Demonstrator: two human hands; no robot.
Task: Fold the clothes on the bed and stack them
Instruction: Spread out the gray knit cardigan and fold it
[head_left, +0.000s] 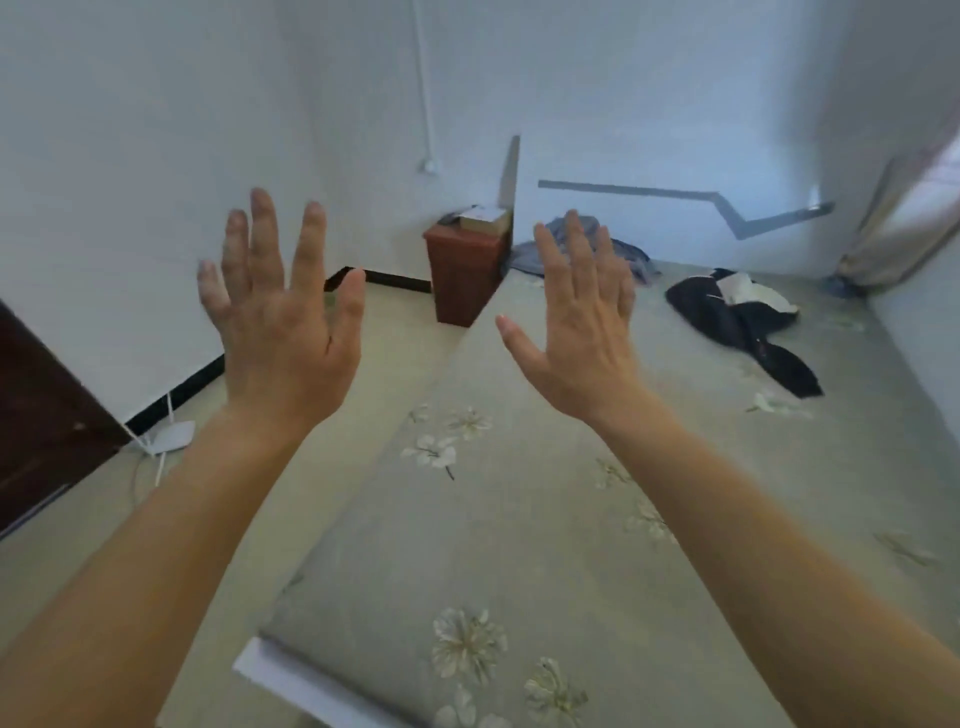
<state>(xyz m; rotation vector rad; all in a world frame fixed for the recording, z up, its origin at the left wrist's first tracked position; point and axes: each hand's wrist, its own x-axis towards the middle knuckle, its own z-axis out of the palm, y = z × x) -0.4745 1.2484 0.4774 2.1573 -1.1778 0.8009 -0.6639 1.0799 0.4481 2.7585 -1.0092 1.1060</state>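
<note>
Both my hands are raised in front of me with fingers spread, backs toward the camera, holding nothing. My left hand (283, 306) hovers over the floor beside the bed. My right hand (579, 319) hovers above the bed (519, 519), which has a pale green floral sheet. A crumpled blue garment (631, 257) lies at the bed's far end, partly hidden by my right hand. A dark navy and white garment (743, 322) lies unfolded to the right of it, far from both hands.
A reddish-brown nightstand (465, 275) with a book (485, 218) on top stands by the bed's far left corner. A dark wooden door (41, 415) is at the left, with a white device and cables (169, 436) on the floor. A curtain (914, 208) hangs at the far right.
</note>
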